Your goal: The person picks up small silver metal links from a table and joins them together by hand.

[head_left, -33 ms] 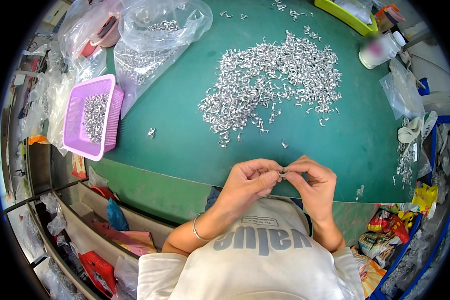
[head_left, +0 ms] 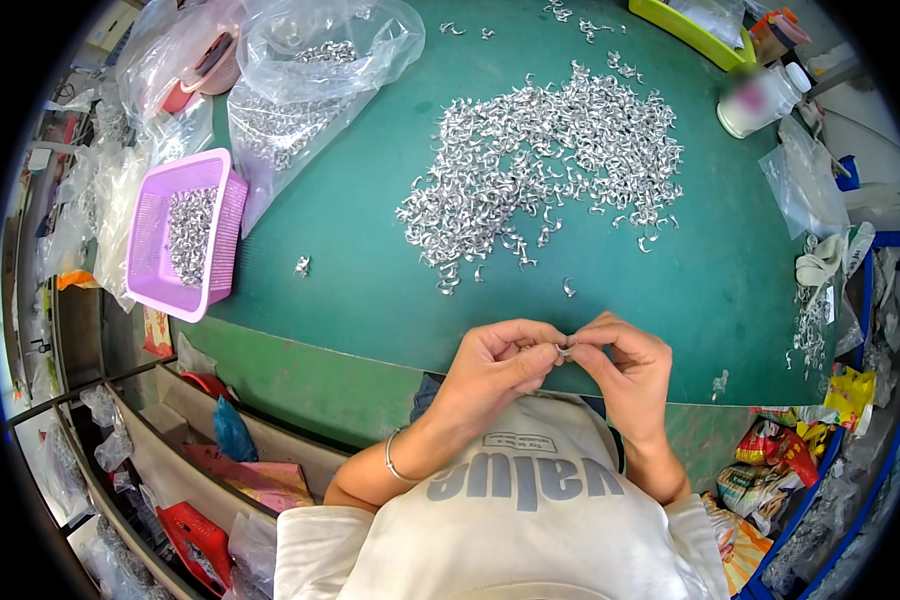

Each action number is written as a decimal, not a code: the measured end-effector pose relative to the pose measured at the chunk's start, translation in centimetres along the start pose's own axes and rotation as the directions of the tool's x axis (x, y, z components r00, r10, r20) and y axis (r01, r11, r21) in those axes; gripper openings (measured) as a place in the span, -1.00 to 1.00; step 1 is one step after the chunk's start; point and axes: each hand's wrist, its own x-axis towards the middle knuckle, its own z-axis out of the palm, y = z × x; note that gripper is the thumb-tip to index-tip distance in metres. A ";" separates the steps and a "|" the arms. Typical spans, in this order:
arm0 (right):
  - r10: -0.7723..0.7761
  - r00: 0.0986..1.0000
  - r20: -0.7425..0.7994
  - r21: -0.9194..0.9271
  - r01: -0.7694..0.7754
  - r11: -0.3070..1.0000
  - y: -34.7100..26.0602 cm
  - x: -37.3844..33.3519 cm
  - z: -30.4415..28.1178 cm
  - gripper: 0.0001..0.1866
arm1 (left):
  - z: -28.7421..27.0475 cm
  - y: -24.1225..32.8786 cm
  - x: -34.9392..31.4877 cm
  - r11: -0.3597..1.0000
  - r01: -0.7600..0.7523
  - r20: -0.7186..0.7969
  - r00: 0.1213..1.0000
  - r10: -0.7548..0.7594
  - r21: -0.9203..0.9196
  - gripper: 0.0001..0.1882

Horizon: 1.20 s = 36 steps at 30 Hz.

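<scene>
Close to the table's front edge, my left hand [head_left: 510,360] and my right hand [head_left: 627,362] meet fingertip to fingertip. Both pinch one small curved silver metal piece [head_left: 565,350] between thumbs and forefingers. Part of it is hidden by the fingers. Just beyond my hands lies a single similar piece [head_left: 569,288]. Farther off, a large loose pile of curved silver metal pieces [head_left: 530,160] spreads over the green table [head_left: 360,250]. A small cluster of the pieces [head_left: 302,265] rests to the left.
At the left edge stands a purple basket [head_left: 232,230] partly filled with metal pieces. Behind it is a clear plastic bag [head_left: 390,40] of more pieces. A white bottle [head_left: 760,100] and a yellow-green tray [head_left: 685,30] sit at the back right. An open drawer [head_left: 270,415] is at lower left.
</scene>
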 end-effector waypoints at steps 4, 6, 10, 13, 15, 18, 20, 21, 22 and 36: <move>0.110 0.993 0.046 0.238 -0.117 0.964 -0.1 -0.1 0.1 -0.95 | 0.7 0.5 -0.4 0.999 -0.022 -0.030 0.999 0.023 0.044 -0.83; 0.114 0.992 0.061 0.285 -0.126 0.950 0.0 -0.1 0.1 -0.96 | 1.0 0.7 -0.5 0.998 -0.005 -0.051 0.999 0.008 0.066 -0.83; 0.158 0.984 0.082 0.286 -0.175 0.942 0.0 -0.3 0.0 -0.97 | 1.0 0.7 -0.6 0.993 -0.004 -0.052 0.999 0.010 0.119 -0.82; 0.122 0.991 0.053 0.143 -0.128 0.981 0.7 -0.2 -0.1 -0.94 | 0.6 0.9 0.1 0.984 0.150 0.001 0.989 -0.150 -0.097 -0.82; -0.029 0.995 -0.097 -0.285 0.001 0.958 1.7 0.6 -0.9 -0.87 | 0.6 0.8 0.5 0.944 0.157 -0.071 0.980 -0.185 -0.289 -0.84; -0.309 0.946 -0.100 -0.677 0.163 0.718 4.1 2.2 -1.2 -0.80 | -0.4 0.2 0.9 0.950 0.071 -0.072 0.993 -0.097 -0.305 -0.86; -0.378 0.926 -0.010 -0.809 0.215 0.548 5.1 2.9 -0.8 -0.77 | -1.5 -0.4 1.3 0.972 0.018 -0.062 0.998 -0.033 -0.236 -0.86; -0.394 0.919 -0.003 -0.814 0.226 0.535 5.6 3.0 -0.8 -0.77 | -2.0 -0.6 1.5 0.979 0.009 -0.070 0.997 -0.023 -0.204 -0.86; -0.409 0.912 0.003 -0.820 0.237 0.521 6.1 3.0 -0.9 -0.78 | -2.2 -0.8 1.7 0.985 0.000 -0.077 0.997 -0.013 -0.171 -0.86; 0.105 0.994 -0.042 0.216 -0.093 0.972 0.8 0.1 0.4 -0.81 | 0.3 -0.6 0.9 0.813 -0.305 -0.040 0.927 0.372 0.495 -0.87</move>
